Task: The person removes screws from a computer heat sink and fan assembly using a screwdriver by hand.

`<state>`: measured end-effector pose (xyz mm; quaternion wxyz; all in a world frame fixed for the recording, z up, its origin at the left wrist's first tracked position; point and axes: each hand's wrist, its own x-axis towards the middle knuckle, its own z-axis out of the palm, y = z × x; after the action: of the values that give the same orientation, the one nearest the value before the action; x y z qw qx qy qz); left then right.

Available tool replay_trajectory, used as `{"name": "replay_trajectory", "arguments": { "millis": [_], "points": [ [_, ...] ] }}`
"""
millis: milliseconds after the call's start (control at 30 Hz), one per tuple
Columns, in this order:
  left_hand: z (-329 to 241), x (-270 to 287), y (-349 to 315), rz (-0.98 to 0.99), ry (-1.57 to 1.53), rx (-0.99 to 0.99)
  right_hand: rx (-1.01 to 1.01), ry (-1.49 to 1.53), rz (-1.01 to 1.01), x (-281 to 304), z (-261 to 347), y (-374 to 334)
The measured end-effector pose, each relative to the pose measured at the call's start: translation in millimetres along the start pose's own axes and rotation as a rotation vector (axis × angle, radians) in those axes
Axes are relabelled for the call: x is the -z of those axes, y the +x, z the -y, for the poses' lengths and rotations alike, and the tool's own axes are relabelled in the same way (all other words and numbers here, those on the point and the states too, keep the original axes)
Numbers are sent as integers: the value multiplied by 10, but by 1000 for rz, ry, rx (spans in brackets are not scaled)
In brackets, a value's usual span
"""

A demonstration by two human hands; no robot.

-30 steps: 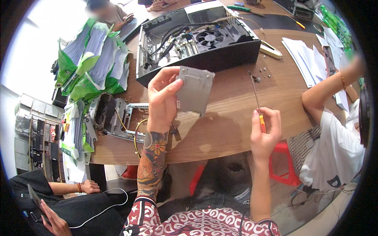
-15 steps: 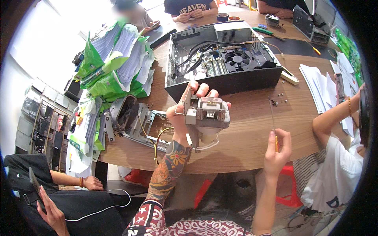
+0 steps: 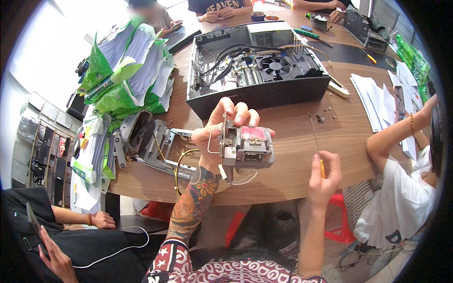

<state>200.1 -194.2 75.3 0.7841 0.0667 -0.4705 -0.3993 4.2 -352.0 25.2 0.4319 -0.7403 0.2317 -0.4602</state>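
Observation:
My left hand [image 3: 221, 117] holds up a grey metal-and-plastic lamp module [image 3: 252, 153], which looks like a projector lamp, above the near part of the table. It has a wire handle, a reddish label and a white cable with a connector hanging below. The fingers wrap round its back and are partly hidden. My right hand [image 3: 325, 179] is closed round a screwdriver [image 3: 322, 167] with a yellow-orange handle, its thin shaft pointing up and away. Near the screwdriver's tip several small screws [image 3: 321, 119] lie on the wooden table [image 3: 288, 141].
An opened black computer case [image 3: 264, 92] with fan and cables stands beyond my hands. Left are a metal frame [image 3: 160, 146] and green-wrapped paper stacks [image 3: 137, 70]; right, loose papers [image 3: 370, 101]. People sit around the table, one at the right with an arm [image 3: 391, 132] on its edge.
The lamp module has tilted in my left hand, so its reddish label now faces up and the pale rounded part below is hidden. The whole view has shifted slightly; both grips stay the same.

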Motion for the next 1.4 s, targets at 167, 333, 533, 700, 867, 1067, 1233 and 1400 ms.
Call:
{"name": "replay_trajectory", "arguments": {
  "millis": [167, 333, 533, 700, 867, 1067, 1233, 1400],
  "points": [
    [75, -146, 26, -189, 26, -3, 1, -23, -10, 20, 37, 14],
    [164, -359, -12, -471, 399, 25, -50, 122, 70, 25, 21, 6],
    [514, -576, -188, -550, 496, -4, -275, 558, 454, 212, 360, -45],
    [523, -629, -284, -520, 559, -34, -116, 460, 397, 97, 333, -233],
    [450, -724, -319, -655, 692, 97, -88, 432, 253, -130, 337, -337],
    [564, -742, -450, -553, 1112, 143, 34, 202, 197, -207, 398, -372],
    [672, -649, -544, -696, 1195, 67, 75, 121, 287, -184, 406, -369],
    [664, -657, -564, -713, 1306, 52, -89, 140, 293, 207, 428, -504]
  ]
}}
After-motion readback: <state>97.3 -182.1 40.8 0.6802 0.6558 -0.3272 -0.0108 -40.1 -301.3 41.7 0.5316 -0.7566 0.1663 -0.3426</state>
